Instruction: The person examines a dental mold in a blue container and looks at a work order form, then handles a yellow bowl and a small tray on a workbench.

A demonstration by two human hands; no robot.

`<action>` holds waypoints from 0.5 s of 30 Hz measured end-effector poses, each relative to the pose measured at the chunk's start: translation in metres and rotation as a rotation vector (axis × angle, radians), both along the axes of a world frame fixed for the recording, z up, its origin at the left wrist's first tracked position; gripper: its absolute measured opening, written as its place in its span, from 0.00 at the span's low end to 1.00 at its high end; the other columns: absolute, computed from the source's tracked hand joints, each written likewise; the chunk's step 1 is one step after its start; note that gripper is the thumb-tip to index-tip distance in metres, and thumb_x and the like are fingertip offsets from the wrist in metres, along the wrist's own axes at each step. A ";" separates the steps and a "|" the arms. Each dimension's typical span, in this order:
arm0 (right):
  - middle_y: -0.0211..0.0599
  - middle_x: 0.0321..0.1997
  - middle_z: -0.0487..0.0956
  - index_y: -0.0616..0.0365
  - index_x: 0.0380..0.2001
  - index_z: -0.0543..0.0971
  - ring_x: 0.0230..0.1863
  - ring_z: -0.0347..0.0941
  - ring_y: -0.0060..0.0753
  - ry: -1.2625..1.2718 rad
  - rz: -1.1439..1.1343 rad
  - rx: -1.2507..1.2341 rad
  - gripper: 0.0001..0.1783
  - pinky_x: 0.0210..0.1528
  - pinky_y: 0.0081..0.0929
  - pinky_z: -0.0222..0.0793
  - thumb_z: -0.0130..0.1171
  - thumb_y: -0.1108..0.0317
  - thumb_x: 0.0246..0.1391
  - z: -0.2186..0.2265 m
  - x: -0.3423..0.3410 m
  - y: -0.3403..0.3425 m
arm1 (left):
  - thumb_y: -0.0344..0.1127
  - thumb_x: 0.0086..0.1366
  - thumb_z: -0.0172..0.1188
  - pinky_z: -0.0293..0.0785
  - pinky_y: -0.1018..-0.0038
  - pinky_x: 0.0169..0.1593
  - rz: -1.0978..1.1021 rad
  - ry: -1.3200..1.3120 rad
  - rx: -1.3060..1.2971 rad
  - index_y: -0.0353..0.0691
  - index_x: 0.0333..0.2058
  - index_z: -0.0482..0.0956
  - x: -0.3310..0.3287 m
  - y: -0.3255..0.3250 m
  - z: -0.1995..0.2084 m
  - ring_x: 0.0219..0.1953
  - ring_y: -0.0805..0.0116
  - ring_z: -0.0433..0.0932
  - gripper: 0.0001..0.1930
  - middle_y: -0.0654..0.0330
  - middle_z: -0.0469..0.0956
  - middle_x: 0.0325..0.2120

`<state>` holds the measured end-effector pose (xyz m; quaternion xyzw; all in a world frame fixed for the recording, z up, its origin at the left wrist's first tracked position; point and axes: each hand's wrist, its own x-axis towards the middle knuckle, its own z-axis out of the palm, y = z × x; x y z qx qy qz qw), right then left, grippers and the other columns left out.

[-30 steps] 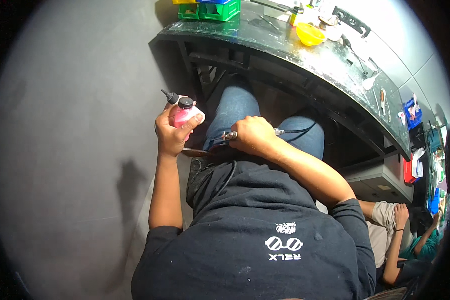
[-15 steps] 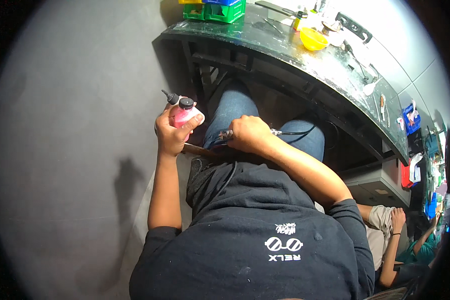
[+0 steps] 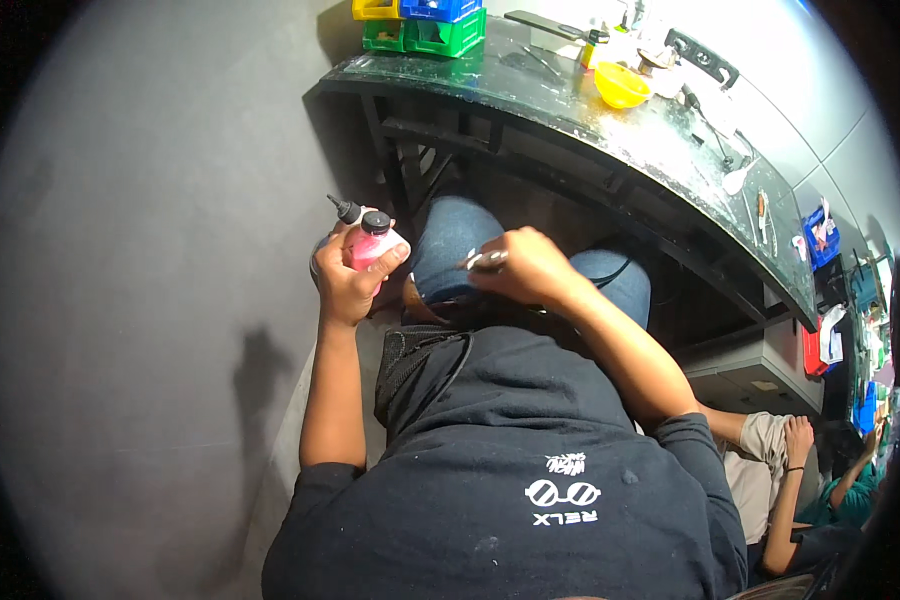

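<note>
My left hand (image 3: 346,288) is closed around a small bottle of pink liquid (image 3: 364,252) with a black screw cap, its thumb pressed on the bottle's side. In the same grip is a second bottle's black pointed nozzle cap (image 3: 346,210); the fingers and first bottle hide most of its body. Over my lap, my right hand (image 3: 532,264) is wrapped round a shiny metal tool that looks like an airbrush (image 3: 486,262), its end pointing toward the bottles. The rest of the tool is inside the fist. The bottles and tool are apart.
A dark workbench (image 3: 560,120) curves ahead, bearing stacked coloured bins (image 3: 445,35), a yellow bowl (image 3: 622,86) and several hand tools. Below it, my jeans-clad knees (image 3: 460,235) face the bench. A grey cabinet (image 3: 745,375) and a seated person (image 3: 785,460) are at right.
My right hand has shifted a little to the right and turned, so the tool's metal end shows differently. The hose fitting seen behind the fist is now out of sight. My left hand barely moved.
</note>
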<state>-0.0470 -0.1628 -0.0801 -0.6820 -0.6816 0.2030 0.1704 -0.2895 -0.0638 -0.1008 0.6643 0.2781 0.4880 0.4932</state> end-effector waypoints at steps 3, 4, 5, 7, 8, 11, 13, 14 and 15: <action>0.37 0.26 0.83 0.56 0.37 0.86 0.27 0.79 0.25 0.201 -0.084 0.177 0.11 0.32 0.26 0.73 0.70 0.64 0.51 0.020 0.044 -0.017 | 0.32 0.54 0.74 0.73 0.81 0.29 0.028 -0.053 0.018 0.34 0.40 0.81 0.001 0.003 -0.001 0.28 0.77 0.76 0.17 0.62 0.79 0.32; 0.41 0.30 0.85 0.54 0.38 0.86 0.30 0.82 0.29 0.210 -0.197 0.110 0.13 0.34 0.29 0.75 0.71 0.61 0.50 0.023 0.067 -0.027 | 0.31 0.53 0.74 0.73 0.81 0.30 0.029 -0.073 -0.026 0.34 0.41 0.81 0.003 0.002 0.001 0.28 0.77 0.77 0.17 0.62 0.79 0.33; 0.39 0.31 0.85 0.56 0.37 0.86 0.30 0.80 0.25 0.316 -0.240 0.224 0.10 0.35 0.27 0.75 0.70 0.66 0.51 0.023 0.086 -0.041 | 0.31 0.53 0.74 0.73 0.81 0.30 0.027 -0.093 -0.068 0.34 0.41 0.81 0.004 0.002 0.002 0.29 0.77 0.77 0.17 0.62 0.79 0.33; 0.34 0.33 0.85 0.63 0.38 0.85 0.33 0.78 0.21 0.332 -0.199 0.438 0.09 0.38 0.23 0.74 0.67 0.73 0.53 0.012 0.139 -0.069 | 0.31 0.53 0.73 0.74 0.81 0.30 0.027 -0.053 -0.093 0.34 0.46 0.80 0.000 0.008 -0.002 0.30 0.77 0.77 0.21 0.61 0.80 0.37; 0.35 0.33 0.85 0.64 0.36 0.85 0.31 0.77 0.20 0.439 -0.315 0.484 0.08 0.35 0.21 0.74 0.67 0.72 0.54 0.000 0.166 -0.086 | 0.29 0.55 0.71 0.72 0.81 0.28 0.022 -0.066 -0.084 0.34 0.50 0.78 0.000 0.008 -0.001 0.28 0.78 0.76 0.22 0.59 0.81 0.39; 0.31 0.30 0.84 0.60 0.33 0.85 0.17 0.66 0.11 0.704 -0.693 0.568 0.08 0.19 0.14 0.60 0.68 0.67 0.54 -0.011 0.199 -0.133 | 0.27 0.57 0.67 0.70 0.81 0.26 0.048 -0.064 -0.078 0.33 0.53 0.76 -0.005 0.008 -0.003 0.24 0.79 0.73 0.24 0.56 0.81 0.41; 0.25 0.24 0.81 0.57 0.29 0.85 0.13 0.58 0.09 0.851 -0.988 0.517 0.08 0.15 0.16 0.47 0.72 0.65 0.49 -0.020 0.223 -0.167 | 0.27 0.58 0.66 0.69 0.81 0.27 0.009 -0.059 -0.058 0.31 0.53 0.76 -0.006 0.008 -0.004 0.23 0.79 0.72 0.23 0.56 0.80 0.40; 0.25 0.24 0.81 0.57 0.28 0.85 0.13 0.58 0.10 0.834 -1.009 0.521 0.07 0.15 0.16 0.48 0.72 0.66 0.49 -0.027 0.235 -0.186 | 0.27 0.58 0.66 0.69 0.80 0.27 0.022 -0.042 -0.051 0.30 0.53 0.76 -0.007 0.008 -0.003 0.23 0.79 0.71 0.23 0.56 0.80 0.39; 0.25 0.23 0.81 0.56 0.28 0.85 0.13 0.59 0.10 0.817 -1.025 0.521 0.07 0.15 0.16 0.48 0.72 0.66 0.48 -0.036 0.246 -0.202 | 0.26 0.59 0.65 0.69 0.80 0.27 0.042 -0.027 -0.046 0.28 0.53 0.76 -0.006 0.006 0.000 0.22 0.79 0.70 0.22 0.55 0.80 0.39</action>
